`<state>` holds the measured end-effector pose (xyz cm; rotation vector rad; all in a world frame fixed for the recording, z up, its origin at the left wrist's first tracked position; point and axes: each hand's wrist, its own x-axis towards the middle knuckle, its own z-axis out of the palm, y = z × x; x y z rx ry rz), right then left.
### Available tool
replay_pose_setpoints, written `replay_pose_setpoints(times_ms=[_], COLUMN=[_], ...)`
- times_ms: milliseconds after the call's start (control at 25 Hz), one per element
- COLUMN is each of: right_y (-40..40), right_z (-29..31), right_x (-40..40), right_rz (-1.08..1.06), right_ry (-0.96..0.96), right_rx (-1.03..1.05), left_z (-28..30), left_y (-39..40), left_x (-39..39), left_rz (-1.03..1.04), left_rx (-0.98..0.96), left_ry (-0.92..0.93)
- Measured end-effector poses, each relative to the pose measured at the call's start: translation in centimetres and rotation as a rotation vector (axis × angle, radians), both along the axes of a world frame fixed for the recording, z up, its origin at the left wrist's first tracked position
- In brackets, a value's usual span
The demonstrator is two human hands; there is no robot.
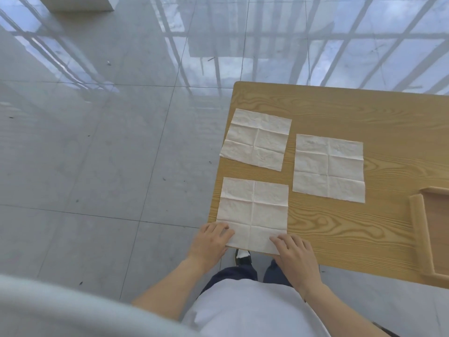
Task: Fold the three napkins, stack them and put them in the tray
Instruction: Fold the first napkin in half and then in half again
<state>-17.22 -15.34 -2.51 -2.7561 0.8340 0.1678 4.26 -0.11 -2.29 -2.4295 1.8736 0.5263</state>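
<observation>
Three white paper napkins lie unfolded on the wooden table (340,227), each creased into squares. The near napkin (254,210) sits at the table's front left corner. My left hand (211,242) rests on its near left corner and my right hand (295,254) on its near right corner, fingers on the paper's front edge. A second napkin (257,139) lies behind it at the left edge, slightly turned. The third napkin (328,167) lies to the right of those. The wooden tray (418,229) stands at the right, partly cut off by the frame.
The table's left and front edges run close to the near napkin. A shiny grey tiled floor (109,154) spreads to the left and behind. My legs and a shoe (243,257) show below the table's front edge.
</observation>
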Motion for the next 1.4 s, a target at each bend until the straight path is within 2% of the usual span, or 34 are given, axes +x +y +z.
replay_pose_setpoints(times_ms=[560,1000,1200,1400], right_y=[0.3,-0.3,-0.6,-1.5], right_z=[-0.5,0.0,0.6,1.8], right_x=[-0.8,-1.4,-2.0,-2.2], right_rz=[0.015,0.020,-0.014,-0.248], right_ry=[-0.094,-0.139,-0.138,-0.154], right_rx=[-0.027,-0.039,0.037,0.258], left_z=[-0.4,-0.3,0.3,0.9], left_y=[0.5,0.5,0.0,-1.3], left_x=[0.2,0.1,-0.5,-0.5], left_rz=[-0.047,0.013,0.126,0.283], left_rx=[-0.083,-0.182,-0.214,-0.277], left_ry=[0.028,0.069,0.177,0.284])
